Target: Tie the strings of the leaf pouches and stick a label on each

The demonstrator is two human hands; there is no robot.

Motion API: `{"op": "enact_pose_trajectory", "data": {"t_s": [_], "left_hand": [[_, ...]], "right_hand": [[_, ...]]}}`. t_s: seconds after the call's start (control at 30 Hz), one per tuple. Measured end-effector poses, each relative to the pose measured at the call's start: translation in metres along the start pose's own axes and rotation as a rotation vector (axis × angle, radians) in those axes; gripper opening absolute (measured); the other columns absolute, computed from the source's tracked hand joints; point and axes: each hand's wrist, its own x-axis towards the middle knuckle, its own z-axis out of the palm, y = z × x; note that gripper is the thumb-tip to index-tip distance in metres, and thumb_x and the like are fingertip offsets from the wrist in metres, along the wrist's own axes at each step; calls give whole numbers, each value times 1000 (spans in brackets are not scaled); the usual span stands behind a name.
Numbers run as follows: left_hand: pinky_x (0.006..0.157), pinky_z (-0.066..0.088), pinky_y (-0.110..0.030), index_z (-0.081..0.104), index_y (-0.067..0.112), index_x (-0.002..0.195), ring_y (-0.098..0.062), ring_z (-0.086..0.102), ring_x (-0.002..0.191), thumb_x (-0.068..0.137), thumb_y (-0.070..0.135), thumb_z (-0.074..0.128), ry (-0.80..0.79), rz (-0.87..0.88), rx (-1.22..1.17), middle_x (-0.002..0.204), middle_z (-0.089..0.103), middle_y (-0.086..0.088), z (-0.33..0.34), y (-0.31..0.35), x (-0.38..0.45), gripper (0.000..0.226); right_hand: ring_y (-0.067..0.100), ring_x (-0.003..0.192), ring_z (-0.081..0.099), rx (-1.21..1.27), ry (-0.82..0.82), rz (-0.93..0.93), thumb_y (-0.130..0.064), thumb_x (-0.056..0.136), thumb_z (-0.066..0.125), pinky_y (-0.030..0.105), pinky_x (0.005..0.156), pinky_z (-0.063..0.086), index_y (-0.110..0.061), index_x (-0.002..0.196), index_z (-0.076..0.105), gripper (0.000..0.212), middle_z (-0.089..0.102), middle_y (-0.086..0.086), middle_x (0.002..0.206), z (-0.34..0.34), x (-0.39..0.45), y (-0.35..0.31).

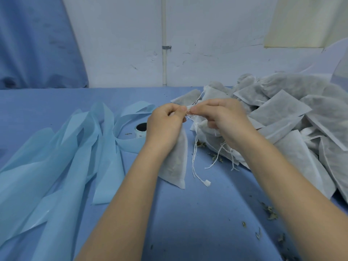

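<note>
The pouch (176, 159) hangs at centre over the surface (197, 223), its gathered neck pinched by left hand (165, 122) and right hand (224, 119) — tying seems under way. Next: cinch the strings (194, 162), then reach the label roll (141, 129) at nine o'clock — untied pile (291, 113) at three.

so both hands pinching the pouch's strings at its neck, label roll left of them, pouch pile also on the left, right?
Not the pile. In the head view the pile lies right of the hands. Otherwise yes: left hand and right hand pinch the strings at the pouch neck, roll to their left.
</note>
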Motion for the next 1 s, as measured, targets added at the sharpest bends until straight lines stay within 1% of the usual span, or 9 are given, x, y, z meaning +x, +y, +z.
{"op": "enact_pose_trajectory", "data": {"t_s": [0.13,0.23,0.33,0.47,0.6,0.73,0.8,0.9,1.0], "left_hand": [[41,26,-8,51,25,59,6,40,41,94,24,51,-4,-48,-21,51,49,16,3,3,-1,35],[51,30,-15,51,22,62,1,41,50,95,22,50,-16,-89,-70,57,48,13,6,4,0,33],[54,31,-18,52,22,63,-4,42,55,93,19,52,-29,-116,-100,55,49,14,7,5,-2,30],[71,39,-19,53,25,85,-3,52,76,92,18,55,27,50,-7,84,57,12,10,7,-7,10],[85,39,-18,65,21,93,-9,56,93,83,2,54,208,295,157,97,64,6,12,9,-15,24],[84,45,-18,72,19,90,-5,62,87,83,16,63,313,297,89,88,69,9,11,13,-18,12],[83,45,-17,74,20,88,-6,63,84,83,19,67,329,273,88,85,70,10,11,14,-16,8],[79,39,-17,74,17,86,-13,63,88,85,21,67,360,281,208,89,71,5,10,13,-13,9],[76,31,-23,72,10,86,-27,58,93,88,19,62,407,434,494,90,70,-6,9,8,-14,14]], "right_hand": [[2,44,36,140,-43,-5,-7,82,68,11,42,25,-10,77,76,10,48,-12,49,4,0,2],[4,48,31,269,-69,13,-5,84,63,15,43,22,-12,67,73,21,42,-6,54,8,1,6],[5,48,29,397,-91,79,-3,84,60,16,42,18,-6,69,67,18,40,-6,55,12,1,8],[5,46,24,547,-106,204,-5,84,61,16,39,15,-5,70,66,15,37,-6,54,12,3,7],[5,44,22,517,-116,203,-6,83,63,16,38,16,-4,75,66,9,36,-9,49,10,3,1],[4,42,24,550,-95,208,-6,85,62,16,37,18,-9,65,66,20,37,-6,51,8,4,-3],[5,43,24,539,-75,206,-7,87,61,16,37,19,-6,69,66,18,37,-7,51,7,4,-5],[6,46,27,354,-22,138,-8,84,66,16,40,22,-3,76,67,9,39,-8,50,6,2,-5],[2,42,35,119,-1,36,-12,82,70,12,41,28,-8,75,73,8,42,-13,45,5,-1,-6]]}}
